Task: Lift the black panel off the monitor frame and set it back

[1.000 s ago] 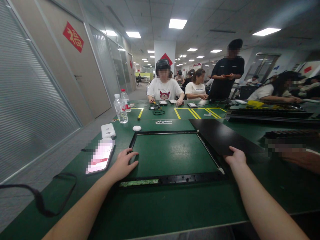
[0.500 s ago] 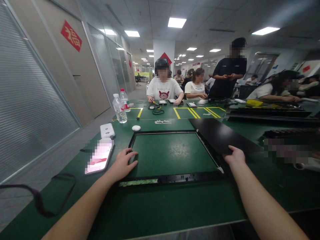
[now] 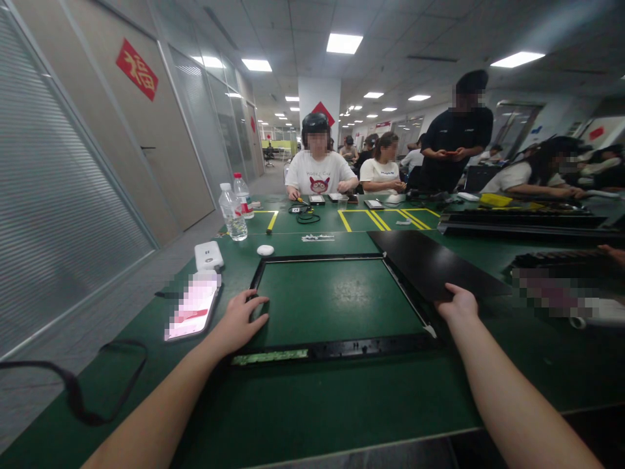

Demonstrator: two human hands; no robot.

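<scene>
A black rectangular frame (image 3: 336, 348) lies flat on the green table (image 3: 312, 404) in front of me, with a narrow green circuit strip (image 3: 269, 357) along its near edge. My left hand (image 3: 237, 322) rests on the frame's left side, fingers spread over the edge. My right hand (image 3: 458, 305) grips the near corner of a black flat panel (image 3: 430, 264), which lies to the right of the frame and overlaps its right edge.
A phone (image 3: 193, 305), a white power bank (image 3: 208, 255), a white round puck (image 3: 265, 250) and two water bottles (image 3: 233, 211) sit on the left. A black cable (image 3: 78, 391) loops at near left. People work across the table; black panels (image 3: 527, 225) are stacked at right.
Both my hands stay where they were. The standing person in black has shifted a little to the right, and a co-worker's hand at the right edge has pulled out of view.
</scene>
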